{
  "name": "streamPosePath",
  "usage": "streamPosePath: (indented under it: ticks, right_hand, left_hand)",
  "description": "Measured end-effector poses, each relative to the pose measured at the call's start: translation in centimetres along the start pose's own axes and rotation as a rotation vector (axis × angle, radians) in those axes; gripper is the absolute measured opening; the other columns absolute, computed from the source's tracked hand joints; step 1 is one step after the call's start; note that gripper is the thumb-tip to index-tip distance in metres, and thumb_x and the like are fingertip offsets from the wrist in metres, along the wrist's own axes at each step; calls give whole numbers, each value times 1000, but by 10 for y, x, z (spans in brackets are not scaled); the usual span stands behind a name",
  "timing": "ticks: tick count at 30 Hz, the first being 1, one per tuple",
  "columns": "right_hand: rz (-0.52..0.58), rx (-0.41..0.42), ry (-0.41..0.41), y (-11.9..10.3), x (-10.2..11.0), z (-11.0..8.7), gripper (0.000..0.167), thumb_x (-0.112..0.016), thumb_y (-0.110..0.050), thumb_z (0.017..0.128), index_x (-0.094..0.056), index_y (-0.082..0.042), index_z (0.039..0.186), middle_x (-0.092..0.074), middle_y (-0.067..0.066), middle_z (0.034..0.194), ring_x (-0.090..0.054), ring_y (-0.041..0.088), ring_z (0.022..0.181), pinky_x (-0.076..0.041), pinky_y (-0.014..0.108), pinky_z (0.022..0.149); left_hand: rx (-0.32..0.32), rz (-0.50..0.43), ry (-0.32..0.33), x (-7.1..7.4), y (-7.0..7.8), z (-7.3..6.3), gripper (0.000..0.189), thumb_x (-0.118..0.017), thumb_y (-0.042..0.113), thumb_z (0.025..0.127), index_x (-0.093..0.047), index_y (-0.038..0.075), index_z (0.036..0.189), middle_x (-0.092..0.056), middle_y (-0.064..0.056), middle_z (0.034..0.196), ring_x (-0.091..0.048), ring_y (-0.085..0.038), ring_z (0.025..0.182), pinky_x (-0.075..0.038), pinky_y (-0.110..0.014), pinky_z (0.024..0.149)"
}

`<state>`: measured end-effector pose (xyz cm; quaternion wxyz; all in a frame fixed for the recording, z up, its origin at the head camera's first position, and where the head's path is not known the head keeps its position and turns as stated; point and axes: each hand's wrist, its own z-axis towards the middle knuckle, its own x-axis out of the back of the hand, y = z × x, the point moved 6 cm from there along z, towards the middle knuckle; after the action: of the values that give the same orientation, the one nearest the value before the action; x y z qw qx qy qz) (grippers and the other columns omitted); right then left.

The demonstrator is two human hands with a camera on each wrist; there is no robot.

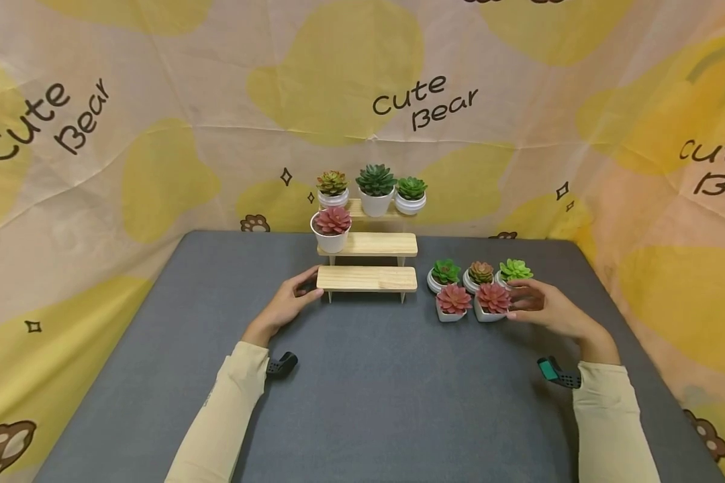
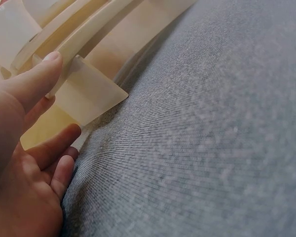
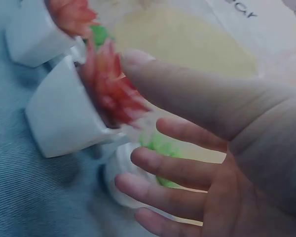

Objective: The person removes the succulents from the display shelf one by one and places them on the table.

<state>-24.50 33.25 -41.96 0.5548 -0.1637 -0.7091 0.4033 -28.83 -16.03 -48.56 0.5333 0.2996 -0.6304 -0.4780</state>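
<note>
A three-tier wooden stand (image 1: 367, 278) has pale shelves on clear legs. My left hand (image 1: 285, 303) pinches the left end of its lowest shelf, the thumb on the front edge (image 2: 38, 79) and the index finger behind; the other fingers are loosely bent below. To the right, my right hand (image 1: 550, 310) reaches beside a group of potted succulents, fingers spread and holding nothing. Nearest to it are a red succulent in an angular white pot (image 3: 69, 111) and a light green succulent in a round white pot (image 1: 515, 270), partly hidden behind the fingers.
The top shelf bears a yellowish succulent (image 1: 332, 182), a large dark green one (image 1: 376, 181) and a small green one (image 1: 411, 189). A pink succulent (image 1: 332, 221) stands at the middle shelf's left end. Another red succulent (image 1: 453, 300) sits within the right group. A printed cloth (image 1: 489, 154) hangs behind.
</note>
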Motion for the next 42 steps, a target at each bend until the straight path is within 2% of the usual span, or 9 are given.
streamPosePath:
  ticks: [5,7,12,14,15,20,21,30,42]
  right_hand:
    - [-25,-15,33,-11,7,-8,65,-72,-14,95,-40,8,147,-56,33,136,-62,39,115,-50,13,83]
    - [-30,-4,52,-16,8,-9,64,-71,-14,95,-41,8,147,-56,33,136,-63,35,114,-50,13,82]
    - [-17,75,125,-27,9,-8,56,-70,-8,95,-45,9,142,-58,31,132,-65,2,104,-51,12,80]
    - [-4,100,148,-31,9,-7,54,-69,-7,95,-46,9,141,-61,22,129,-64,-3,103,-51,12,80]
    - [2,107,157,-32,9,-7,53,-69,-6,95,-46,9,141,-62,14,127,-63,-4,103,-51,11,80]
    - [16,120,186,-41,6,-4,51,-66,-6,97,-47,8,142,-63,11,128,-61,-8,103,-50,10,81]
    - [14,124,194,-43,5,-3,50,-66,-6,97,-47,8,141,-62,15,128,-60,-9,102,-49,10,81]
    - [23,135,214,-57,-10,10,45,-65,-11,99,-51,6,139,-58,28,132,-58,-14,101,-50,11,81]
    - [55,145,201,-69,-32,20,44,-66,-11,99,-52,7,137,-62,26,127,-59,-10,97,-54,21,73]
  left_hand:
    - [7,3,-2,-1,-2,-3,64,-64,21,101,-37,9,157,-46,-20,156,-40,-36,146,-35,-55,112]
    - [12,0,-3,-1,-3,-4,64,-64,21,101,-37,9,157,-45,-20,156,-39,-36,147,-34,-56,112]
    - [10,3,-2,-2,-3,-8,63,-63,20,101,-37,8,157,-44,-22,157,-37,-38,147,-33,-59,113]
    - [6,2,0,-2,-3,-9,63,-63,19,101,-36,7,157,-43,-23,156,-37,-39,147,-33,-60,113]
    - [6,6,-3,-2,3,-11,63,-62,18,101,-35,5,157,-43,-25,156,-37,-40,147,-33,-60,113]
    - [26,-7,-19,-1,30,-20,63,-61,13,101,-34,-2,156,-42,-28,156,-36,-42,147,-32,-61,114]
    - [25,-3,-24,-1,35,-21,63,-61,13,101,-34,-3,156,-42,-28,155,-37,-42,147,-33,-61,113]
    - [6,1,-16,-1,3,0,64,-60,15,102,-32,3,158,-41,-24,158,-36,-40,148,-32,-60,114]
    - [-17,-4,-8,1,3,1,63,-64,20,101,-38,9,157,-47,-19,155,-41,-35,146,-37,-51,110]
